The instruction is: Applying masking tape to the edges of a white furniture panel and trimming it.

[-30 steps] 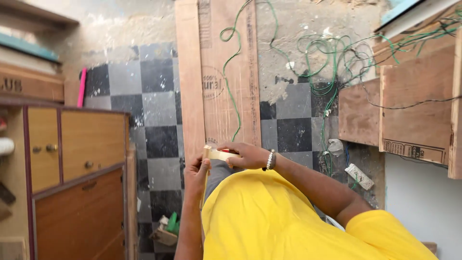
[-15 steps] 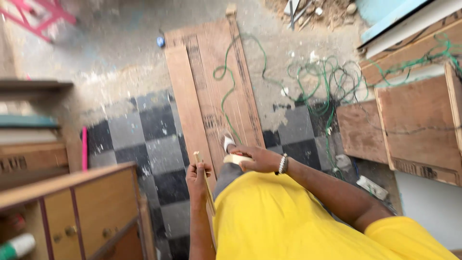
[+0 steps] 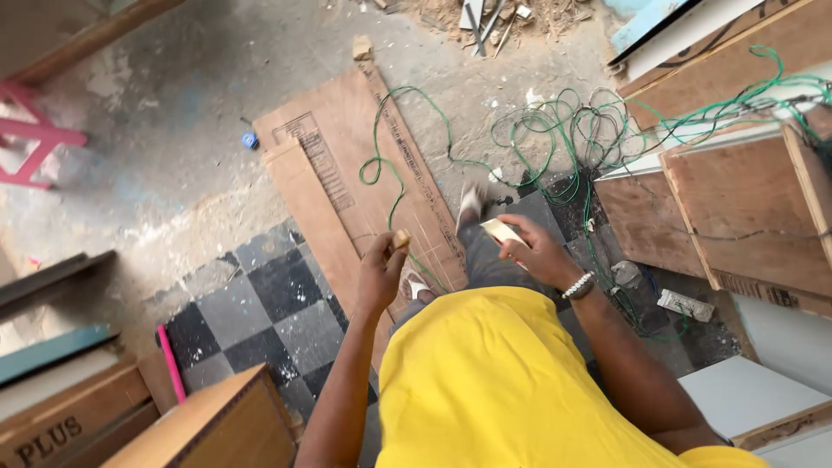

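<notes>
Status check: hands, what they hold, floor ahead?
Left hand pinches small wood piece. Right hand grips pale flat block. Green wire tangled over plywood sheets ahead.

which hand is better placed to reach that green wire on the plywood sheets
Probably the left hand: it pinches a small wooden piece right beside the green wire; the right hand, holding a pale block, sits farther off.

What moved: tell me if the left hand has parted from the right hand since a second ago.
Yes. The left hand now sits apart from the right hand, farther left over the long brown plywood board.
</notes>
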